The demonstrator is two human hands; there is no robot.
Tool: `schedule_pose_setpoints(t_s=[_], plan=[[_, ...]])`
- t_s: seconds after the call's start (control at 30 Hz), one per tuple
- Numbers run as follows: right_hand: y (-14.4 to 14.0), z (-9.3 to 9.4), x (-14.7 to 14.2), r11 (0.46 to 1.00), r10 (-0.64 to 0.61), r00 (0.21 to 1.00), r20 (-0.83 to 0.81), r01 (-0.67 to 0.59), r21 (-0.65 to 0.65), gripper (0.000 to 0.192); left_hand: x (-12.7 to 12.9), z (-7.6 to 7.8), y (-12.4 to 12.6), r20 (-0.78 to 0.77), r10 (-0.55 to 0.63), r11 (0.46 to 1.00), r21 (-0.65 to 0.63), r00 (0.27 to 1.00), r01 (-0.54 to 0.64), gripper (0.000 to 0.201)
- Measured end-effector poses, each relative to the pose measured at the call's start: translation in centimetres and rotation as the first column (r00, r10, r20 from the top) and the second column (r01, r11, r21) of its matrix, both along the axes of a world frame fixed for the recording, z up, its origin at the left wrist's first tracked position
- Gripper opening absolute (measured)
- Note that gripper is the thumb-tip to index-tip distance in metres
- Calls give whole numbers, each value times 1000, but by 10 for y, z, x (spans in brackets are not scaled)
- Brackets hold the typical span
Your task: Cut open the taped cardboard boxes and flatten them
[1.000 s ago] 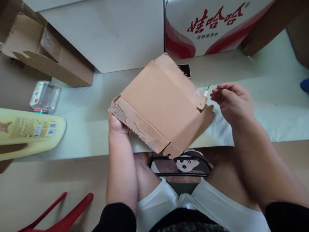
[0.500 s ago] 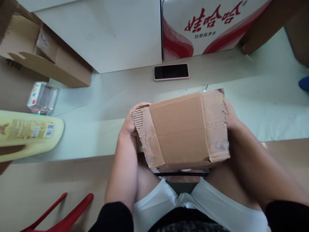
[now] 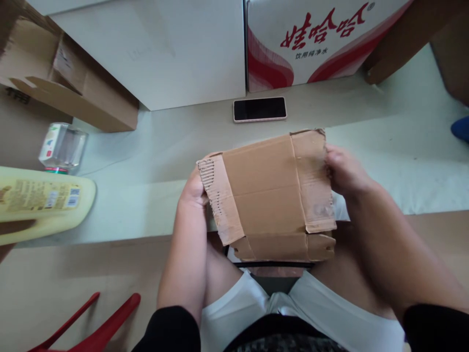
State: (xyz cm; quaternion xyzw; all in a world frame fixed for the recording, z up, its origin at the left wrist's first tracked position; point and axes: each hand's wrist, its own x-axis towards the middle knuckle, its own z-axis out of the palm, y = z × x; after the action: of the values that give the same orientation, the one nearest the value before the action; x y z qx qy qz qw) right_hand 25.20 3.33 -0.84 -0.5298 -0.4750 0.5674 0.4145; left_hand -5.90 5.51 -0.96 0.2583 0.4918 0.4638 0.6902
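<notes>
A brown cardboard box (image 3: 266, 188) is held above my lap at the table's front edge, with torn, ridged strips along its left and right sides. A narrow flap (image 3: 278, 247) shows at its near edge. My left hand (image 3: 196, 188) grips the left side, its fingers partly hidden behind the cardboard. At the upper right edge, my right hand (image 3: 344, 168) is closed on the cardboard, somewhat blurred. Beyond the box a phone (image 3: 260, 109) lies flat with a dark screen.
A white carton (image 3: 157, 54) and a red-and-white carton (image 3: 311, 44) stand at the back of the table (image 3: 154, 146). To the left are an open cardboard box (image 3: 91, 93), a clear bottle (image 3: 64, 146) and a yellow jug (image 3: 47, 203). Red chair parts (image 3: 106, 327) show lower left.
The box has shifted slightly left and its near flap has come into view. My right hand has moved up along the right edge, its fingers now more visible.
</notes>
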Motion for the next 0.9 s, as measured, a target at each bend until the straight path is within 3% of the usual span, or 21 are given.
schedule_pose_setpoints(t_s=[0.07, 0.17, 0.33, 0.4, 0.47, 0.53, 0.63, 0.7, 0.77, 0.83, 0.9], plan=[[-1, -2, -3, 997, 20, 1000, -20, -21, -70, 56, -4, -1, 1, 33, -52, 998, -44, 998, 53, 29], [-3, -5, -9, 994, -101, 992, -72, 97, -55, 49, -6, 0, -4, 108, -121, 992, -9, 987, 123, 67], [1, -6, -12, 959, -282, 954, -106, 285, 14, 42, 1, -1, -17, -63, -290, 954, 65, 955, 294, 57], [8, -8, -5, 939, -339, 933, -122, 343, 19, 38, -1, -1, -18, -99, -221, 968, 94, 970, 231, 55], [14, -9, 7, 909, -407, 899, -163, 416, 19, 39, -6, -1, -15, -97, -45, 988, 146, 994, 59, 52], [17, -9, 17, 894, -435, 883, -177, 447, 32, 36, -14, -1, -8, -58, 174, 962, 222, 983, -157, 46], [7, -4, 17, 965, -254, 950, -183, 261, 18, 36, -22, -5, 5, 67, 386, 873, 297, 920, -388, 31], [-8, 4, 5, 1000, -19, 972, -232, 22, 8, 51, -21, -8, 10, 118, 424, 849, 292, 898, -440, 25], [-25, 11, -15, 995, 101, 970, -223, -95, 37, 51, -17, -11, 9, 120, 408, 866, 264, 905, -425, 25], [-40, 16, -34, 998, 1, 988, -152, 8, 58, 39, -12, -11, 5, 110, 354, 903, 218, 929, -370, 28], [-51, 19, -45, 978, -204, 972, -117, 208, 22, 35, -8, -8, -2, 117, 282, 939, 171, 952, -299, 30]])
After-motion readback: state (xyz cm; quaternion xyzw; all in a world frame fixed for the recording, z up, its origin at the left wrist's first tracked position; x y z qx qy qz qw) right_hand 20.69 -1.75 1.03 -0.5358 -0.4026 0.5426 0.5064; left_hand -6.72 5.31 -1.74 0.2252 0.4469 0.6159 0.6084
